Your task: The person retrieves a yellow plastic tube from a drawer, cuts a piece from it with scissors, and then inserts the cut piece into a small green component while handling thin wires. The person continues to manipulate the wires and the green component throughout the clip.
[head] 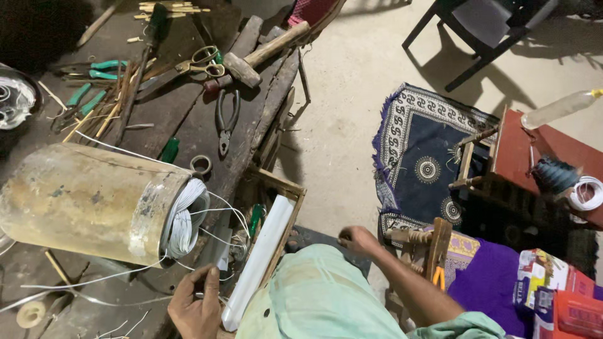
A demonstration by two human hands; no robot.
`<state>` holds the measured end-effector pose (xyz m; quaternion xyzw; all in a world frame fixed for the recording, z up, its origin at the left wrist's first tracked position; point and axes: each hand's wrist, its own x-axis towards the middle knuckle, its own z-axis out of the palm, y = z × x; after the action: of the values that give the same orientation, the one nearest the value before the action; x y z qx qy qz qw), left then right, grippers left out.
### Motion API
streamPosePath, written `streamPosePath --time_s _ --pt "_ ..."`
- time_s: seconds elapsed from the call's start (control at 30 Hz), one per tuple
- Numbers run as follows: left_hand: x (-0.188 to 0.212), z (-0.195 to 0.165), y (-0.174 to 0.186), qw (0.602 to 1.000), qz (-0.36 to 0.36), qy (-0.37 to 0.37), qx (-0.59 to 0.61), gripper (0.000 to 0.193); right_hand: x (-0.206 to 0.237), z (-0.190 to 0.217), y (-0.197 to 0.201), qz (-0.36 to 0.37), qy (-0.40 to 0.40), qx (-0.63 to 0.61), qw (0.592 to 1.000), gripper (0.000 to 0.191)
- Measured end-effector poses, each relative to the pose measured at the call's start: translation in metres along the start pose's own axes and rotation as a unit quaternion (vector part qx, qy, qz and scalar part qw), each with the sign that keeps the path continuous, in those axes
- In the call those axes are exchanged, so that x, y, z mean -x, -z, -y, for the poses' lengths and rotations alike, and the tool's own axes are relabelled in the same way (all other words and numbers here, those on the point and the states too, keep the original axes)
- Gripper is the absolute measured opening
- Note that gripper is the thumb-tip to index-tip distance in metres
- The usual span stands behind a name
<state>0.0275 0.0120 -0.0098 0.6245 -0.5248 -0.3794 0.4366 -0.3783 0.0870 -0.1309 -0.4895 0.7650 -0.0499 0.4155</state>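
Down at the near edge of a cluttered wooden workbench (188, 125), a person's left hand (196, 306) pinches a thin white wire (94, 279), fingers closed together on it. That wire trails left across the bench and also runs up to a coil of white wire (185, 220) wound on the right end of a large rusty metal drum (88, 198), which lies on its side just beyond the hand. The right hand (358, 238) rests well apart to the right, on the knee of pale green trousers (320, 295) beside a wooden stool (424, 248); whether its fingers grip anything cannot be told. A long white strip (260, 263) lies in an open wooden box (279, 213) between the 2 hands. Farther back on the bench lie a hammer (264, 53), pliers (227, 119) and scissors (198, 63). A patterned blue mat (418, 147) covers the floor at right.
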Motion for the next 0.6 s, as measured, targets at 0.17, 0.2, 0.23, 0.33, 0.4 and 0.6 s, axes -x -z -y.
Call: streamPosePath --time_s 0.17,0.2,0.23,0.33,0.4,0.6 --pt "0.001 0.002 0.013 0.999 0.024 0.045 0.017 0.02 0.059 -0.059 -0.048 0.105 -0.128 0.096 0.982 0.026" --pt "0.002 0.001 0.017 0.998 0.024 0.059 0.017 0.02 0.067 -0.062 -0.051 0.122 -0.144 0.113 0.975 0.028" --pt "0.002 0.0 0.019 0.998 0.034 0.053 0.019 0.02 0.075 -0.065 -0.054 0.103 -0.171 0.073 0.977 0.027" --pt "0.0 -0.002 0.027 0.998 0.048 0.045 0.014 0.021 0.084 -0.061 -0.061 0.05 -0.201 0.006 0.978 0.031" --pt "0.0 -0.003 0.033 0.997 0.049 0.052 0.002 0.022 0.076 -0.05 -0.061 0.018 -0.161 0.03 0.986 0.037" --pt "0.001 0.012 0.034 0.977 0.103 0.177 0.06 0.023 0.014 0.027 -0.029 -0.073 -0.114 -0.126 0.983 0.038"
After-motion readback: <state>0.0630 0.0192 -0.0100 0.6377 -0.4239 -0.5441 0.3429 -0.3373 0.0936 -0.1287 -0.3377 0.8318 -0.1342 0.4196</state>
